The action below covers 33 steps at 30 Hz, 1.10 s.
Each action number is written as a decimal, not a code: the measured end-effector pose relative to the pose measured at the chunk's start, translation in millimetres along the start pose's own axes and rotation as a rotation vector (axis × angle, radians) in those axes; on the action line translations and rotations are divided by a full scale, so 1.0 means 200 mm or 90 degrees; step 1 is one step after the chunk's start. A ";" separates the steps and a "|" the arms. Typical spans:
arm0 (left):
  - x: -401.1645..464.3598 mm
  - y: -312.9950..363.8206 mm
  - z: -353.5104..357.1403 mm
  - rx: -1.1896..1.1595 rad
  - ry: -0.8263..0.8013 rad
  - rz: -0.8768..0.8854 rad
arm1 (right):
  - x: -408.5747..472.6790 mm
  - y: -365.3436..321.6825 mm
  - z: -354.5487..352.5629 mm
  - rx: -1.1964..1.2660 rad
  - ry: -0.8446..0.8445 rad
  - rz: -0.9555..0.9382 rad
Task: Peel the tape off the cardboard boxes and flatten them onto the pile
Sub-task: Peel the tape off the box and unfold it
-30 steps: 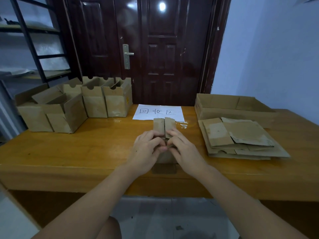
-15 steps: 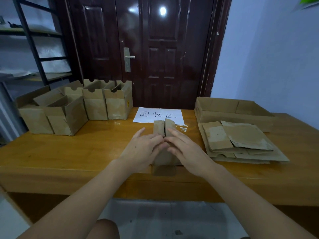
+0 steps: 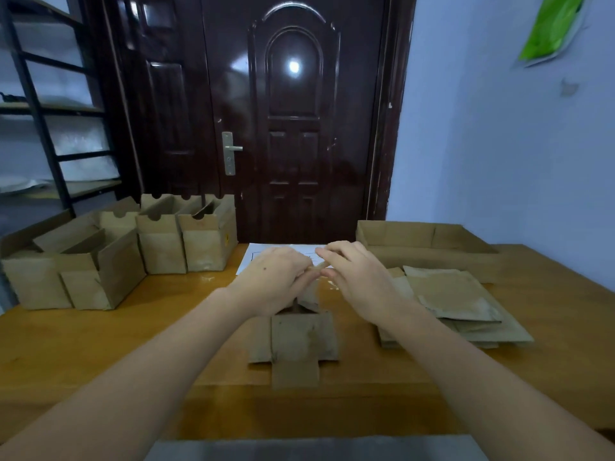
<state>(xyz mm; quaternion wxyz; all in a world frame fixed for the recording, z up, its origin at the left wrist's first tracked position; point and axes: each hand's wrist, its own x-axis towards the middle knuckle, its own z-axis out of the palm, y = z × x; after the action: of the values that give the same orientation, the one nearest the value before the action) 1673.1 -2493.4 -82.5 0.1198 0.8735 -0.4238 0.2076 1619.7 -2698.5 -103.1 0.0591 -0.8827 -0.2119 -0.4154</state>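
Cardboard box (image 3: 293,337) lies near the front edge of the table (image 3: 100,344), its flaps splayed toward the person. Both hands are raised over its far end. Left hand (image 3: 276,281) has curled fingers and appears to pinch a flap there. Right hand (image 3: 359,281) is curled too, its fingertips meeting the left's; what it holds I cannot tell. Flattened pile (image 3: 459,304) sits just right of the box. 4 open boxes (image 3: 159,247) stand at the left. White paper (image 3: 283,252) lies behind the hands.

wooden table (image 3: 100,344) bears open boxes (image 3: 109,261), flattened pile (image 3: 459,304), paper sheet (image 3: 283,252).
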 end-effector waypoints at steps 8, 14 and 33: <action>0.40 0.07 0.11 -0.086 -0.150 -0.033 | 0.01 0.31 -0.03 -0.021 -0.020 0.066; 0.79 0.03 0.31 0.100 -0.250 -0.034 | 0.05 0.69 0.02 -0.067 -0.190 0.269; 0.79 -0.24 0.37 0.085 -0.280 -0.097 | 0.18 0.95 0.37 -0.018 -0.375 0.323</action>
<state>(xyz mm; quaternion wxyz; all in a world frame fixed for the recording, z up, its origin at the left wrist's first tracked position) 1818.5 -2601.6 -76.2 -0.0178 0.9331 -0.3578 0.0305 1772.8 -2838.0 -110.5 0.0847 -0.9892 0.0112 -0.1188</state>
